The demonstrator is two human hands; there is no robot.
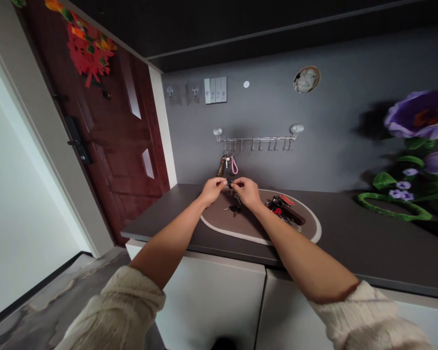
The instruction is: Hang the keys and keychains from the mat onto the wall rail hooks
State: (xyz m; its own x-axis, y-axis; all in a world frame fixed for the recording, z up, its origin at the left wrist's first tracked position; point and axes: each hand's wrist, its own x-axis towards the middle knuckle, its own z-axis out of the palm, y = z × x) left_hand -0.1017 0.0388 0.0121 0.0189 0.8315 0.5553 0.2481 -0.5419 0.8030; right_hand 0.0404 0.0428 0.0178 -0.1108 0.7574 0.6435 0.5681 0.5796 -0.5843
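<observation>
My left hand [212, 188] and my right hand [246, 191] meet above a brown oval mat [306, 232] on the dark countertop. Both pinch a small dark key or key ring [229, 183] between their fingertips. A key hangs down from it toward another dark key [234, 209] lying on the mat under my right hand. A pile of keys with red and brown tags [286, 208] lies on the mat to the right of my right hand.
A metal hook rail [257, 140] is on the grey wall, with key bunches [227, 164] hanging at its left end. A dark red door [105, 131] stands at left. Purple flowers [419, 121] are on the right. White cabinets sit below the counter.
</observation>
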